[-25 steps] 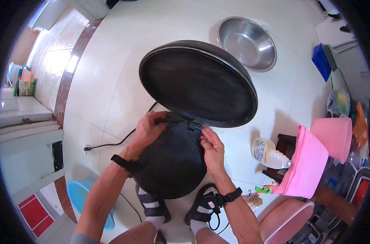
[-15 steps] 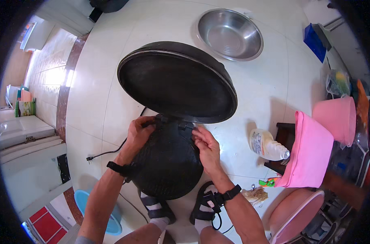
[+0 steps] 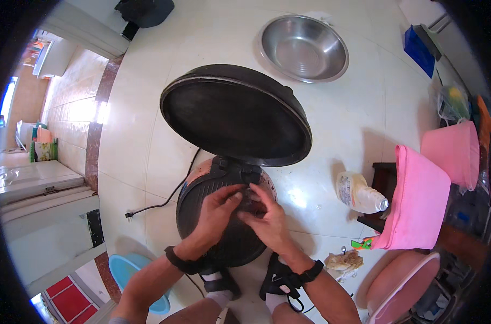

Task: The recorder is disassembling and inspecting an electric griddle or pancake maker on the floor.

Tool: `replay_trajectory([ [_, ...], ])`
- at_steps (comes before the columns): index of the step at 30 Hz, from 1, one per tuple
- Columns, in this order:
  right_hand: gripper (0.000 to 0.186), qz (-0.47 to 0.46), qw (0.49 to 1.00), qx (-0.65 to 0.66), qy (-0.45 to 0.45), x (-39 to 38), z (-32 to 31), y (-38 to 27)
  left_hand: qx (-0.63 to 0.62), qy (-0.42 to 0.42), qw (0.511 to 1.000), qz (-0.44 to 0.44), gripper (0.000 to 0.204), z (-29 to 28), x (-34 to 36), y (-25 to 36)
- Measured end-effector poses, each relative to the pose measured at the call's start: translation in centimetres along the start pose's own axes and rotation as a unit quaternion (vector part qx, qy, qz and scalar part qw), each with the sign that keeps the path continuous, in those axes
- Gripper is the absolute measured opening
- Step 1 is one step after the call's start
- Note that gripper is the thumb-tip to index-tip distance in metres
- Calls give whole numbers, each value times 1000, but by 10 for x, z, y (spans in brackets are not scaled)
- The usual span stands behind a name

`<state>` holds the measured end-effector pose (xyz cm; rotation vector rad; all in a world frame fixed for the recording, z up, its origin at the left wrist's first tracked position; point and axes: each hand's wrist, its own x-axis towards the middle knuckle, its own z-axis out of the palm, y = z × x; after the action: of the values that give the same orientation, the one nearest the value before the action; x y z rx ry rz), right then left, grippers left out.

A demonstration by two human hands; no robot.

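A round black electric griddle stands on the floor between my feet, its dark lid [image 3: 234,119] tilted up and away. The ridged lower plate [image 3: 237,251] faces up, with a reddish patterned rim showing either side of the black hinge [image 3: 240,171]. Over the plate, just in front of the hinge, my hands meet. My left hand [image 3: 215,213] has thumb and forefinger pinched together. Close against it, my right hand [image 3: 268,218] curls its thumb and fingers inward. Something small and dark seems to be between the fingertips, too unclear to name.
A power cord [image 3: 167,202] trails left. A steel basin [image 3: 305,49] lies beyond the lid. On the right are a bottle [image 3: 359,193], a pink cloth [image 3: 418,200], a pink bucket [image 3: 453,154], a pink basin [image 3: 404,286] and a crumpled rag [image 3: 344,262]. A blue basin [image 3: 127,270] stands left.
My hands have left the two sides of the hinge and come together over the plate, nearer to me. The reddish rim beside the hinge now shows.
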<state>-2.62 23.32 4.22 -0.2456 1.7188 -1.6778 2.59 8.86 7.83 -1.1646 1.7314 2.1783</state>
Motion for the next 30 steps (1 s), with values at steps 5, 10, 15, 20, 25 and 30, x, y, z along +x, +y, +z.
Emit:
replay_trajectory([
  [5, 65, 26, 1000, -12, -10, -2, -16, 7, 0, -79, 997, -3, 39, 6, -15, -11],
  [10, 55, 56, 998, 29, -1, -1, -20, 11, -104, -97, 990, -3, 53, 11, -20, -23],
  [15, 48, 58, 997, 52, 6, -3, -22, 4, -89, -67, 994, -9, 60, 5, -30, -21],
  [20, 44, 26, 992, -18, 118, 7, -40, -5, 187, 134, 963, 141, 56, -55, -34, -34],
  [25, 38, -4, 978, 6, 210, 21, -70, -13, 332, 252, 893, 169, 53, -101, -37, -41],
  [30, 37, -72, 961, 17, 268, 37, -86, -60, 291, 285, 910, 82, 55, -129, -65, -92],
])
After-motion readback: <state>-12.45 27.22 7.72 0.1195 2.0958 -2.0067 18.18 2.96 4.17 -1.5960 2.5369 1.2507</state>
